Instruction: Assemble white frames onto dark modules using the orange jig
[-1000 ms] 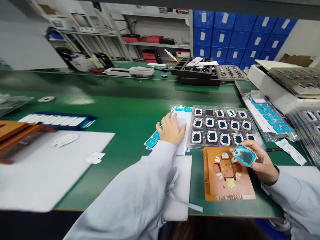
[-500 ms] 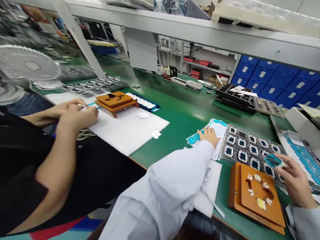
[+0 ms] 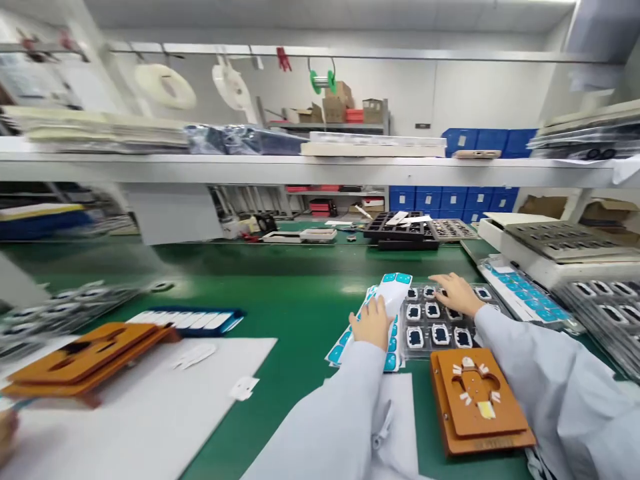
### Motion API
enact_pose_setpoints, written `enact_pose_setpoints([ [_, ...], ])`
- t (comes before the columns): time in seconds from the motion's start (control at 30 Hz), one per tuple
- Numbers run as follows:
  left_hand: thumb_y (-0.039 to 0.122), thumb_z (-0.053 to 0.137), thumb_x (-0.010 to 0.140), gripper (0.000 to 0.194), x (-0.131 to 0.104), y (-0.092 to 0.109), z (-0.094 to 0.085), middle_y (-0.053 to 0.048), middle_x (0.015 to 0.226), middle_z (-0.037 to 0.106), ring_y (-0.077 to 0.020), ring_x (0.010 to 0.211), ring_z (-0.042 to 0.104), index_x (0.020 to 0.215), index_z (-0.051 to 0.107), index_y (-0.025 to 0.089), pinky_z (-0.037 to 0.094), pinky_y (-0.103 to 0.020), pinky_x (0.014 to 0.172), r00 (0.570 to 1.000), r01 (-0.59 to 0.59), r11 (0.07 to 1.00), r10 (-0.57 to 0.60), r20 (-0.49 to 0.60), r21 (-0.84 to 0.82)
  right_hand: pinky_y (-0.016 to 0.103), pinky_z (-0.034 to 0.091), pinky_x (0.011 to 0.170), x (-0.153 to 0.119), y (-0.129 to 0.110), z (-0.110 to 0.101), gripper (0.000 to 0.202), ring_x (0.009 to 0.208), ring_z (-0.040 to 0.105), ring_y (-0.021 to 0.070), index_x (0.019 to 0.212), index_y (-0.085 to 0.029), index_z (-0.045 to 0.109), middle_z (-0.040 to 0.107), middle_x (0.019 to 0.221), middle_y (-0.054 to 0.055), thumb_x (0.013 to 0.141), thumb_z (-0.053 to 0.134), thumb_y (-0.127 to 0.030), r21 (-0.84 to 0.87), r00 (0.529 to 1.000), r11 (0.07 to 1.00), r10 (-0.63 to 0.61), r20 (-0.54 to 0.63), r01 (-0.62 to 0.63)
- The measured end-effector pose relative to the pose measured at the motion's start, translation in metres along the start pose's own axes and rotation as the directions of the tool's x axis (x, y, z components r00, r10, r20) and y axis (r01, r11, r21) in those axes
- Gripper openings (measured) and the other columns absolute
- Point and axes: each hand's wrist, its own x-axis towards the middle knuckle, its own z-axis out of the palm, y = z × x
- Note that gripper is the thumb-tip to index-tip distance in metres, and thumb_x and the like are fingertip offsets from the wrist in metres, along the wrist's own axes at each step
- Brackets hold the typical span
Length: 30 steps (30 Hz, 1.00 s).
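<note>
My left hand [image 3: 373,325] rests on sheets of blue stickers [image 3: 399,288], with its fingers spread on the white backing. The sheets overlap and fan out beside a clear plastic tray [image 3: 423,352]. My right hand [image 3: 457,295] reaches over this tray, fingers stretched to the left and apart; no part shows in it. Square parts with white frames and dark centres, such as one part [image 3: 440,334], sit in the tray's pockets. Close to my right forearm stands an orange fixture [image 3: 477,393] with a shaped recess and small white pads.
A co-worker's hand [image 3: 6,433] is at the left edge, near another orange fixture [image 3: 85,360] on a white mat [image 3: 215,393]. Another sticker sheet [image 3: 525,293] and stacked trays [image 3: 605,313] lie at right. A shelf beam [image 3: 300,171] crosses above the bench.
My view has swung upward and to the right. My right hand has moved from beside the fixture to over the tray; the blue-faced part it held is no longer visible. My left hand stays on the sheets.
</note>
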Motion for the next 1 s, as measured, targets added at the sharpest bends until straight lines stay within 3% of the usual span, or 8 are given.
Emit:
enact_pose_setpoints([
  [0.23,0.022,0.052,0.095,0.046,-0.007,0.010,0.001,-0.012,0.146,0.052,-0.0300,0.127,0.055,0.141,0.050,0.026,0.036,-0.056,0.110,0.957,-0.265,0.964,0.260,-0.130,-0.023,0.056,0.041,0.099,-0.041,0.005,-0.036,0.048,0.119,0.053,0.0321,0.139,-0.022,0.044,0.063,0.128,0.013,0.092,0.051,-0.028,0.253,0.999,0.967,-0.025,-0.040,0.034],
  [0.3,0.017,0.049,0.095,0.044,-0.009,0.012,0.003,-0.011,0.141,0.057,-0.0292,0.124,0.057,0.138,0.053,0.025,0.037,-0.055,0.108,0.898,-0.381,0.924,0.369,-0.239,-0.004,0.048,0.047,0.095,-0.051,0.005,-0.040,0.045,0.114,0.059,0.0275,0.138,-0.021,0.042,0.067,0.121,0.012,0.095,0.046,-0.032,0.343,0.998,0.938,-0.044,-0.037,0.053],
  [0.43,0.007,0.045,0.092,0.040,-0.013,0.016,0.006,-0.012,0.129,0.066,-0.0268,0.112,0.064,0.127,0.062,0.019,0.045,-0.045,0.094,0.723,-0.561,0.824,0.535,-0.437,0.081,0.038,0.052,0.089,-0.067,0.005,-0.040,0.046,0.102,0.064,0.0221,0.134,-0.020,0.047,0.067,0.112,0.010,0.097,0.047,-0.047,0.460,0.996,0.884,-0.059,-0.067,0.083],
  [0.57,0.008,0.042,0.094,0.036,-0.015,0.022,0.002,-0.012,0.127,0.067,-0.0250,0.113,0.063,0.122,0.063,0.018,0.045,-0.041,0.089,0.658,-0.602,0.787,0.584,-0.474,0.134,0.039,0.052,0.084,-0.077,0.006,-0.042,0.047,0.088,0.063,0.0217,0.121,-0.022,0.061,0.067,0.097,0.007,0.087,0.064,-0.054,0.507,0.993,0.856,-0.051,-0.108,0.099],
  [0.77,0.009,0.042,0.097,0.029,-0.022,0.030,-0.007,-0.008,0.121,0.071,-0.0230,0.108,0.064,0.113,0.064,0.017,0.043,-0.038,0.086,0.568,-0.597,0.765,0.615,-0.546,0.242,0.037,0.052,0.071,-0.084,0.008,-0.041,0.039,0.074,0.061,0.0211,0.093,-0.021,0.075,0.067,0.079,0.006,0.082,0.070,-0.058,0.539,0.988,0.830,-0.091,-0.122,0.143],
  [0.9,0.007,0.042,0.096,0.029,-0.024,0.030,-0.013,-0.007,0.120,0.071,-0.0242,0.108,0.064,0.111,0.064,0.017,0.041,-0.039,0.087,0.557,-0.610,0.752,0.632,-0.539,0.252,0.045,0.048,0.084,-0.092,0.009,-0.044,0.031,0.092,0.061,0.0272,0.078,-0.025,0.075,0.070,0.089,0.008,0.082,0.071,-0.055,0.530,0.982,0.834,-0.064,-0.180,0.152],
  [0.97,0.007,0.040,0.095,0.033,-0.020,0.025,-0.019,-0.008,0.122,0.070,-0.0245,0.108,0.064,0.117,0.063,0.017,0.042,-0.038,0.086,0.595,-0.595,0.770,0.615,-0.517,0.231,0.052,0.042,0.093,-0.100,0.006,-0.051,0.025,0.105,0.056,0.0303,0.074,-0.027,0.073,0.069,0.103,0.008,0.086,0.069,-0.048,0.489,0.962,0.856,-0.035,-0.270,0.168],
  [1.0,0.007,0.039,0.095,0.036,-0.018,0.020,-0.024,-0.009,0.123,0.070,-0.0244,0.108,0.064,0.121,0.061,0.018,0.042,-0.038,0.084,0.636,-0.573,0.793,0.588,-0.500,0.204,0.053,0.039,0.095,-0.106,0.004,-0.056,0.020,0.108,0.054,0.0307,0.075,-0.028,0.072,0.068,0.108,0.007,0.088,0.067,-0.041,0.444,0.937,0.874,-0.037,-0.346,0.199],
])
